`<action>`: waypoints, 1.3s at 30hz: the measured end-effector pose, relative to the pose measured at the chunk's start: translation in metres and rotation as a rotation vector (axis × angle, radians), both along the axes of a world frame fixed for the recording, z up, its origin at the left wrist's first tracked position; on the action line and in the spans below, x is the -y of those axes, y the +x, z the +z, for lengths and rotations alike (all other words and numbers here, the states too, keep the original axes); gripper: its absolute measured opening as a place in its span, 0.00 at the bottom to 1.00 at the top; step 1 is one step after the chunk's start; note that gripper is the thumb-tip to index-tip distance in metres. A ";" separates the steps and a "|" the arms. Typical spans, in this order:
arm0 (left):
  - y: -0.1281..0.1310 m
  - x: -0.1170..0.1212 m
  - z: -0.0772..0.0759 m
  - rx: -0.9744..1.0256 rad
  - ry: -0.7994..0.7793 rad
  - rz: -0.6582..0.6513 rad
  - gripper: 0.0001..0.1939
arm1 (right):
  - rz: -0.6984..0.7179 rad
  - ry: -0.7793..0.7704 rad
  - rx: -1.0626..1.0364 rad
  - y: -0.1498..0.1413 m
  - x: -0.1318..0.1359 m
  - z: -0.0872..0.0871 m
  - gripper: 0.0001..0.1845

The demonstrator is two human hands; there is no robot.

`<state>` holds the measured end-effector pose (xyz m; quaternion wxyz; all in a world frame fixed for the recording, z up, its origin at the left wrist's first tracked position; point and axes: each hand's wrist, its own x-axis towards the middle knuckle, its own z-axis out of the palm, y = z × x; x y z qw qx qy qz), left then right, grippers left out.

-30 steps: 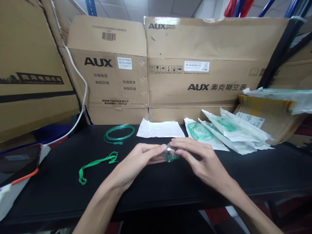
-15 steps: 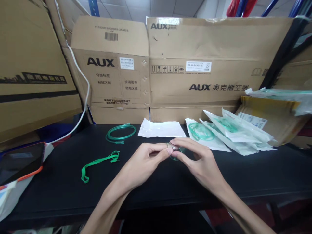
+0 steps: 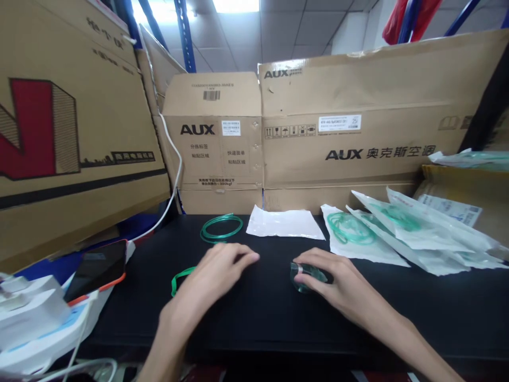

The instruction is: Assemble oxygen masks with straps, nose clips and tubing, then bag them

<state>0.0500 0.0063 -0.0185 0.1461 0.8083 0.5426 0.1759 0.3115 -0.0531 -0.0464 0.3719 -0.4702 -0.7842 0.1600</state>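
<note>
A clear green-tinted oxygen mask (image 3: pixel 303 285) rests low over the black table. Fingers and thumb of my right hand (image 3: pixel 330 270) grip it, hiding much of its far side. My left hand (image 3: pixel 226 270) is apart from the mask, its thumb and fingers drawn together at the tips with nothing visible between them. Partly behind my left hand lies a green elastic strap (image 3: pixel 181 276). Beyond that hand, a coil of green tubing (image 3: pixel 221 228) sits on the table, its lower end hidden by my knuckles.
A flat white packet (image 3: pixel 284 223) lies at the back. To the right are several clear-fronted packets (image 3: pixel 409 233) with green tubing inside, beside an open carton (image 3: pixel 489 196). A phone (image 3: pixel 97 268) and white plugs (image 3: pixel 32 307) stand at left. Cardboard panels (image 3: pixel 294 154) wall the back.
My hands, which were together at the mask's metal strip, have parted. The left has let go and moved left towards the strap; the right keeps the mask. The camera view has shifted.
</note>
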 end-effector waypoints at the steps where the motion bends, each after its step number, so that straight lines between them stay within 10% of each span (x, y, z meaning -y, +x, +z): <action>1: -0.014 -0.007 -0.001 -0.073 0.025 0.096 0.18 | -0.004 -0.009 0.004 0.002 -0.001 0.000 0.12; 8: -0.071 -0.034 -0.016 -0.144 0.021 0.293 0.12 | -0.084 -0.035 0.059 0.032 -0.003 -0.012 0.17; 16: -0.005 -0.016 -0.029 -0.012 -0.010 -0.031 0.11 | -0.196 -0.099 0.282 0.067 -0.005 -0.013 0.21; 21: 0.026 -0.005 -0.032 0.121 -0.080 -0.261 0.11 | -0.166 0.113 0.258 0.037 0.009 0.002 0.13; 26: 0.029 -0.005 -0.026 0.103 0.000 -0.266 0.07 | 0.021 0.051 0.297 -0.008 0.022 0.003 0.08; 39: 0.034 0.008 -0.012 0.100 -0.059 -0.404 0.09 | -0.069 -0.074 0.178 -0.030 0.020 -0.004 0.09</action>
